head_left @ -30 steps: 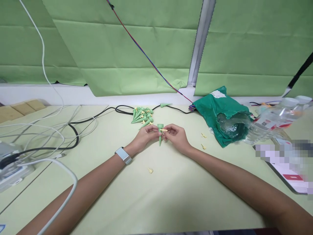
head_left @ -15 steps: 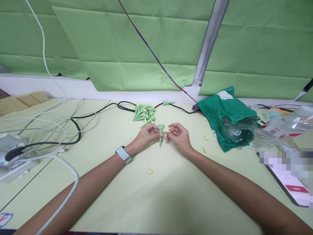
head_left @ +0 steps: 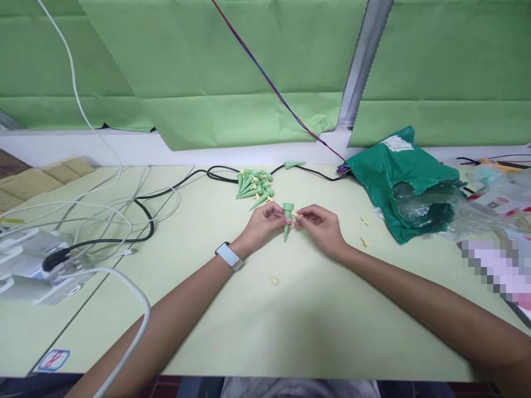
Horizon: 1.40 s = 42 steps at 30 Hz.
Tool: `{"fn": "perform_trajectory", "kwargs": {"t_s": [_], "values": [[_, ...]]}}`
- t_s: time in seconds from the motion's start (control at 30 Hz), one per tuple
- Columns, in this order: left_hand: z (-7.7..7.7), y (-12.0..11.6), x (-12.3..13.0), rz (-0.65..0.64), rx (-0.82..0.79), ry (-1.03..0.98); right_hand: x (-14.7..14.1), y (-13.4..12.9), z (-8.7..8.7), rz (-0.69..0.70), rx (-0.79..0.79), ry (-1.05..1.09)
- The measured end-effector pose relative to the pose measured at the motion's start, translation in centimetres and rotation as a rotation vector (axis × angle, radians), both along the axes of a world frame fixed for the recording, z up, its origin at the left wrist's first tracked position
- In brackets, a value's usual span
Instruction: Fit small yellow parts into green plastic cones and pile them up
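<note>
My left hand [head_left: 267, 224] pinches a green plastic spike [head_left: 287, 209] between thumb and fingers. The spike is upright, wide cap on top and point down. Close on its right, my right hand [head_left: 321, 229] grips a small yellow valve piece [head_left: 297, 214], whose thin end meets the spike's side below the cap. How far it goes in, I cannot tell. Several similar green spikes [head_left: 254, 185] with yellow pieces lie heaped behind my hands. On the table lie loose yellow pieces: one [head_left: 274, 280] in front, two others [head_left: 364, 222] to the right.
Another green spike [head_left: 293, 165] lies by a black cable [head_left: 319, 174] at the back. To the right are a torn green bag [head_left: 409, 182], clear plastic and a partly blurred phone [head_left: 493, 271]. White cables and a power strip [head_left: 25, 282] crowd the left; small boxes [head_left: 50, 179] stand behind.
The whole view has shifted, so things appear further right. My right hand has come slightly closer to the spike with the yellow piece. Both grips stay the same.
</note>
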State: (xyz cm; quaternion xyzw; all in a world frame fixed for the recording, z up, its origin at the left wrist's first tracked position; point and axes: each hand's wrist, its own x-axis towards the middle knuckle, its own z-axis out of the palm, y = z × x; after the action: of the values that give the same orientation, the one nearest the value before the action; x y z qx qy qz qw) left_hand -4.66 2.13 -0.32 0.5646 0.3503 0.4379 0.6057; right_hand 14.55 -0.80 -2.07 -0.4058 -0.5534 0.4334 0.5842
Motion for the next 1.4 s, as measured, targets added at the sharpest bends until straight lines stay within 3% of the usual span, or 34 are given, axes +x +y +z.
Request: {"fn": "perform_trajectory", "kwargs": {"t_s": [0.17,0.4,0.57,0.77,0.97,1.23,1.4], "values": [[-0.1,0.1,-0.1,-0.008,-0.008,0.027,0.2,0.1,0.2,0.063,-0.089,0.037],[0.4,0.1,-0.1,-0.019,0.014,0.062,0.1,-0.2,0.2,0.005,0.109,-0.062],[0.6,-0.2,0.0,-0.003,0.046,0.062,0.2,0.0,0.4,0.059,-0.043,0.045],[0.5,-0.3,-0.4,-0.034,0.06,0.119,1.0,0.2,0.1,0.068,0.218,-0.122],[0.3,-0.3,-0.1,0.006,0.131,0.138,0.4,0.5,0.4,0.165,-0.13,0.132],[0.3,-0.1,0.1,0.042,0.101,0.095,0.3,1.0,0.9,0.192,-0.17,0.187],[0.2,-0.1,0.0,0.054,0.09,0.07,0.1,0.8,0.8,0.125,-0.104,0.166]]}}
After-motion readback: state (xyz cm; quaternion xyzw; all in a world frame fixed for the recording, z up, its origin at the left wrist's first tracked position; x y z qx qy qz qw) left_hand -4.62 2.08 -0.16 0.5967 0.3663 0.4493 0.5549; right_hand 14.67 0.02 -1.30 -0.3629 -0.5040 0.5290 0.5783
